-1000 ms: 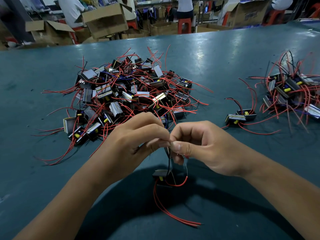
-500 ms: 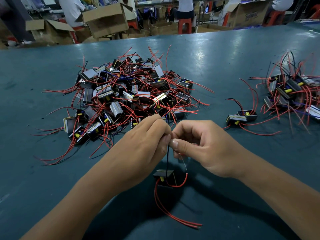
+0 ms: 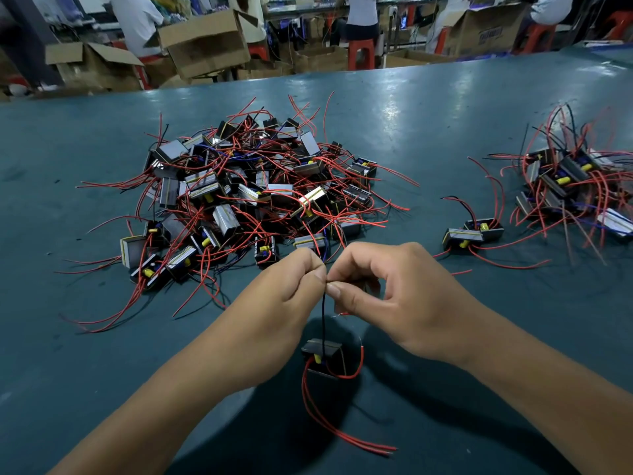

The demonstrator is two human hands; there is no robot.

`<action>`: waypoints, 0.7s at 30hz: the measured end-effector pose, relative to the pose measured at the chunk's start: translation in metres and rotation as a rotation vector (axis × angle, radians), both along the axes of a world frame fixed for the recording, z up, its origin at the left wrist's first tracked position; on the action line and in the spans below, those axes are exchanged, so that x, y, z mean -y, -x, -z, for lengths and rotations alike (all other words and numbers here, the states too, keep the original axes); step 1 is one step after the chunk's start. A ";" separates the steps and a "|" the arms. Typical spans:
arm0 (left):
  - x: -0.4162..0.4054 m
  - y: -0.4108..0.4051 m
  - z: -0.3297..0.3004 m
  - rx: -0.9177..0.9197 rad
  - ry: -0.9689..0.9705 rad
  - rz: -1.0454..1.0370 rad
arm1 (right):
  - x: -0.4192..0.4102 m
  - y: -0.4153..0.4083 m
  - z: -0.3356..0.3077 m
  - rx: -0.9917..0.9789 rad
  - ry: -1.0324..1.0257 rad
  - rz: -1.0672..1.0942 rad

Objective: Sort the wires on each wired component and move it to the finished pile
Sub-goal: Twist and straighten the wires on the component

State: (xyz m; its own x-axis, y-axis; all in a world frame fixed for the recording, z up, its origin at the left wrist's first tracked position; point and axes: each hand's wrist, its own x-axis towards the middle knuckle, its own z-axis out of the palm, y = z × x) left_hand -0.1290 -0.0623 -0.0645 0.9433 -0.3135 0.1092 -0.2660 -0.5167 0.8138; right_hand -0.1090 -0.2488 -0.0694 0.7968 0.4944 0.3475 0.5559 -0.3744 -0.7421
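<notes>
Both hands (image 3: 346,296) pinch one component's (image 3: 321,354) wire, seemingly black.

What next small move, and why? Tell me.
Probably finish working the thin black wire pinched between the left hand and right hand. The small black wired component dangles from it, with its red wires trailing loose on the teal table.

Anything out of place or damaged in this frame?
Nothing looks damaged. Only oddity: two black wired components lie alone on the teal table, between the big tangled heap and the smaller right-hand pile, belonging to neither.
</notes>
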 end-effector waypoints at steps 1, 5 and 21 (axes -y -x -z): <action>0.001 -0.001 0.002 -0.036 0.023 -0.030 | -0.001 0.000 0.000 0.012 0.010 0.005; 0.006 -0.004 0.005 -0.034 0.142 -0.077 | -0.002 -0.001 0.000 0.031 -0.012 0.022; 0.001 -0.015 0.011 -0.174 0.380 -0.001 | 0.003 -0.010 0.002 -0.216 -0.185 0.107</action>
